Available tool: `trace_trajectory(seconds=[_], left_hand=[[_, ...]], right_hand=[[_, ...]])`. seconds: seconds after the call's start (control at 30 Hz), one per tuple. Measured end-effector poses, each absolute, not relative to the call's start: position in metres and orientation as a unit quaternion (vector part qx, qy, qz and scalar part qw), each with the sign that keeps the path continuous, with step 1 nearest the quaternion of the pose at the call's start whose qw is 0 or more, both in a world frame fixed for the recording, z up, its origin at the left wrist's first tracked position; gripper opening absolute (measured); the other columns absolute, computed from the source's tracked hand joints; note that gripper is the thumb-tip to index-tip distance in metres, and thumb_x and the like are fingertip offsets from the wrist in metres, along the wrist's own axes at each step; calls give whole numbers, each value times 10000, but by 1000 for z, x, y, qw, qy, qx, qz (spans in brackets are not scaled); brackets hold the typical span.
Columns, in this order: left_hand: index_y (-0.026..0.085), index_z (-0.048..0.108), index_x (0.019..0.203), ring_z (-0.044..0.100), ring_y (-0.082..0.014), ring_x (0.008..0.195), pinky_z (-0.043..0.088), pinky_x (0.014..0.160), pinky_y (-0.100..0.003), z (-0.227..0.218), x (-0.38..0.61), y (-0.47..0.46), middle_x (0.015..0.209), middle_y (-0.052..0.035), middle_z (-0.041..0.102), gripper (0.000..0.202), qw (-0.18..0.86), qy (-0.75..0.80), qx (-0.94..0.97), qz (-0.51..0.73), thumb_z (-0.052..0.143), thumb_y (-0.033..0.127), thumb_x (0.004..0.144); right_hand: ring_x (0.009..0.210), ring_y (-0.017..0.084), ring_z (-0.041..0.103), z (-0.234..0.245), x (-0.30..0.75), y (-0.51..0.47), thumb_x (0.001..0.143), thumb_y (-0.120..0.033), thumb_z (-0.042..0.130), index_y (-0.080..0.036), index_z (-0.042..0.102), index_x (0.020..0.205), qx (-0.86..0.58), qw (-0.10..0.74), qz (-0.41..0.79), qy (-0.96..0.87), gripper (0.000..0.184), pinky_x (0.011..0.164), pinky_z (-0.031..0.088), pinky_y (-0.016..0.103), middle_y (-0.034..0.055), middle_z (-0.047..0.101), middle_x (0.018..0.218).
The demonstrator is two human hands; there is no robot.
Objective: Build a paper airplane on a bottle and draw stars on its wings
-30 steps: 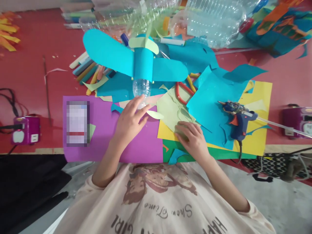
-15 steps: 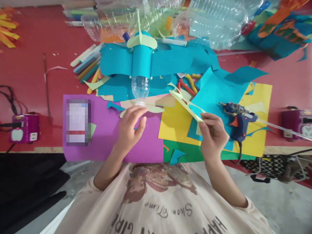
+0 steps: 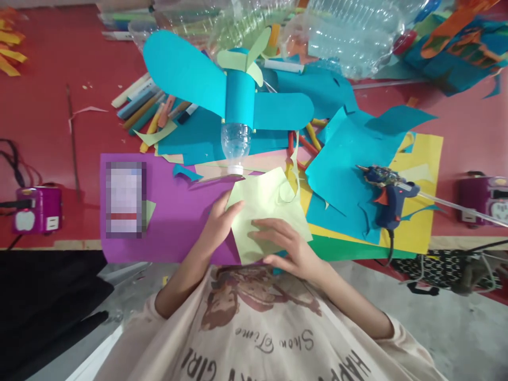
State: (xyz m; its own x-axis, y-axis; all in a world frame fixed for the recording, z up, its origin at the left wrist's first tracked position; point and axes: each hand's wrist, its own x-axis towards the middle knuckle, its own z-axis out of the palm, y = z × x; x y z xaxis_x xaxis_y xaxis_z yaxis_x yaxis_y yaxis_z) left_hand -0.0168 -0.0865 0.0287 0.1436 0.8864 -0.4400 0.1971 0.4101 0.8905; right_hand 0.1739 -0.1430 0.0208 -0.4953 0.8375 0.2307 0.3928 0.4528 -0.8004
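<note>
A pale green paper sheet lies over the purple sheet and the yellow sheet near the table's front edge. My right hand lies on the paper with its fingers spread flat. My left hand touches the paper's left edge, fingers stretched out. Just beyond them stands a bottle plane: a clear plastic bottle wrapped in teal paper, with teal wings and a pale green tail.
A blue glue gun rests on teal paper at the right. Red-handled scissors, markers, empty plastic bottles and paper scraps crowd the back. A phone lies on the purple sheet. Purple power boxes sit at both sides.
My right hand had lifted the pale green paper off to the right; now it has laid it down in front of me. My left hand came back off the bottle's neck to the paper's edge.
</note>
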Motion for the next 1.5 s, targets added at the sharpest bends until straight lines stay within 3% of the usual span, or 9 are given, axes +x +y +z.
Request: trace_trajectory(seconds=[0.23, 0.4, 0.57, 0.67, 0.83, 1.03, 1.1, 1.23, 1.5], left_hand=[[245, 639, 1223, 678, -300, 1098, 568, 896, -392, 15, -35, -82, 1191, -51, 716, 479, 677, 561, 378, 290, 646, 453, 792], [217, 686, 1138, 703, -317, 1020, 586, 806, -378, 17, -31, -81, 1100, -67, 747, 526, 703, 550, 380, 242, 699, 518, 707], [214, 726, 987, 708, -278, 923, 575, 740, -336, 20, -27, -75, 898, -49, 759, 434, 709, 496, 464, 188, 658, 586, 773], [198, 702, 997, 702, -254, 892, 559, 690, -310, 21, -27, -71, 913, -58, 742, 517, 664, 529, 472, 237, 515, 658, 853], [202, 623, 1097, 684, -232, 922, 526, 719, -263, 27, -32, -67, 1026, -50, 722, 461, 625, 513, 553, 200, 629, 561, 809], [224, 674, 881, 674, -220, 829, 496, 738, -282, 38, -45, -46, 884, -3, 733, 221, 494, 508, 698, 107, 564, 409, 832], [239, 692, 898, 681, -214, 817, 487, 719, -277, 41, -44, -37, 898, 4, 743, 185, 456, 477, 749, 67, 569, 359, 829], [232, 710, 940, 702, -220, 766, 463, 621, -273, 44, -30, -25, 869, -19, 752, 175, 337, 434, 835, -24, 557, 264, 860], [167, 655, 1078, 702, -236, 970, 559, 826, -341, 43, -19, -47, 1057, -105, 726, 237, 92, 387, 913, 90, 491, 89, 924]], right_hand=[[1429, 280, 397, -6, 199, -120, 955, -413, 498, -269, 399, 1463, -590, 388, 321, -631, 537, 1124, 414, 522, 139, 447, 1510], [1216, 246, 611, 3, 205, -107, 917, -417, 551, -285, 436, 1425, -555, 434, 439, -557, 536, 928, 569, 406, 109, 610, 1346], [771, 172, 675, 15, 206, -102, 781, -387, 703, -236, 674, 1024, -584, 417, 521, -463, 288, 588, 542, 268, 43, 717, 942], [558, 101, 548, 12, 204, -104, 745, -373, 726, -216, 646, 825, -611, 471, 496, -399, 194, 464, 428, 208, -14, 624, 724], [516, 83, 462, 1, 203, -114, 729, -420, 731, -223, 550, 764, -650, 566, 385, -331, 270, 458, 383, 202, -40, 515, 653], [498, 109, 510, 9, 219, -124, 819, -361, 664, -226, 553, 741, -663, 445, 276, -535, 192, 442, 431, 232, -29, 556, 613], [688, 167, 630, 16, 221, -120, 839, -331, 649, -237, 597, 916, -636, 422, 199, -615, 132, 581, 538, 290, 26, 657, 793], [1136, 292, 612, 19, 215, -104, 867, -357, 619, -237, 499, 1303, -542, 303, 162, -767, 468, 922, 535, 462, 126, 655, 1214], [858, 242, 666, -4, 213, -74, 923, -181, 462, -198, 657, 1075, -549, 270, 189, -768, 248, 764, 563, 385, 97, 716, 896]])
